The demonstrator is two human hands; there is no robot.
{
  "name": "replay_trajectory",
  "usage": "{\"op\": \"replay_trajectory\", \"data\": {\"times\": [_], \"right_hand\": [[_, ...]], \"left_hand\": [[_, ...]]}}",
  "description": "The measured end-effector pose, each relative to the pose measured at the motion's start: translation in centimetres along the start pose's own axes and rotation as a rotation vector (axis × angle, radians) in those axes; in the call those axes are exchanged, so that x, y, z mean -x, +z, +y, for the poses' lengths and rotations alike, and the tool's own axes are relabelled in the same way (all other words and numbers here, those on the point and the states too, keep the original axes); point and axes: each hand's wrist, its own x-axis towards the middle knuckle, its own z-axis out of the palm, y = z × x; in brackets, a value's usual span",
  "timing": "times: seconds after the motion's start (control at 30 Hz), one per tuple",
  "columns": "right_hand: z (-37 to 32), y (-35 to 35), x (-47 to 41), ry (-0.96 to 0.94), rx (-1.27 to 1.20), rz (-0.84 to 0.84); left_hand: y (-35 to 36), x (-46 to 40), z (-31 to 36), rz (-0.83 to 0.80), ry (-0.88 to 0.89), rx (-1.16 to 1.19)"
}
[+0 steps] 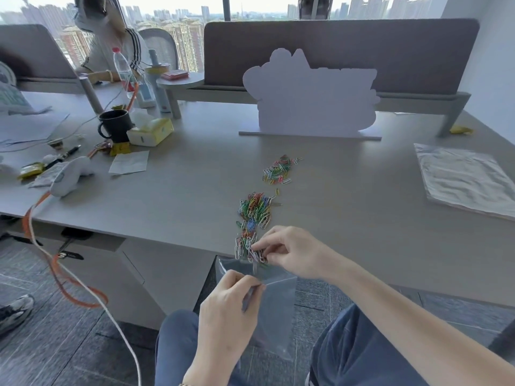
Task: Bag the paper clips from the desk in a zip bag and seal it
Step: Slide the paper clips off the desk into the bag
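Nearest the lens, the left hand (227,305) pinches the near lip of a clear zip bag (276,310) between thumb and fingers (252,284), held closed on the plastic so the mouth gapes just below the desk (172,185) edge. That bag hangs down over the person's lap, and whether anything lies inside it cannot be told.

Just beyond those fingertips, the right hand (292,253) curls at the desk edge, its fingers (267,240) bent together on a clump of coloured paper clips (249,246) right above the bag's mouth; a few clips poke out past the fingertips and over the edge. Whether the clump is lifted or merely being dragged cannot be told.

Farther out from the right fingertips sits a thicker heap (255,208) of clips, and past that a flatter scattered patch (278,169), both loose on the desktop.

Well to the right of both hands lies a stack of spare bags (464,179). Far off to the left stand a black mug (115,125) and a water bottle (124,69); its label is too blurred to read, and no other writing is legible.
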Motion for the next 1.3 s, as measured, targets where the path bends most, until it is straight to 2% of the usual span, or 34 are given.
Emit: {"op": "replay_trajectory", "data": {"times": [0.1,0.17,0.27,0.33,0.5,0.8,0.97,1.07,1.17,1.3], "right_hand": [[-0.1,-0.7,0.2,0.046,-0.192,-0.021],[0.1,-1.7,-0.3,0.067,-0.218,0.066],[1.5,-3.5,-3.1,0.107,0.028,0.262],[2.8,-4.3,-5.3,0.153,0.217,0.305],[3.4,-4.5,-8.8,0.196,0.321,0.222],[-0.9,-1.1,-4.5,0.021,0.252,0.055],[-1.7,0.9,-2.9,0.022,0.070,-0.010],[-2.0,1.4,-2.4,0.054,-0.194,-0.071],[-1.5,0.4,-2.9,0.065,-0.335,0.015],[0.2,-1.8,-5.5,0.151,-0.181,0.253]], "left_hand": [[-0.2,-0.1,-0.1,0.003,-0.002,0.012],[-0.3,-0.1,-0.2,0.009,-0.009,0.015],[-0.4,-0.2,-0.3,0.006,-0.021,0.018],[-0.4,-0.3,-0.6,-0.009,-0.027,0.007],[-0.5,-0.6,-0.8,-0.022,-0.039,-0.002],[-0.4,-0.5,-1.7,0.011,-0.039,0.055],[-0.6,-0.6,-2.0,0.044,-0.027,0.070],[-0.8,-0.6,-2.1,0.042,-0.023,0.072],[-0.9,-0.7,-2.2,0.042,-0.027,0.074],[-0.9,-0.7,-2.4,0.039,-0.041,0.079]]}}
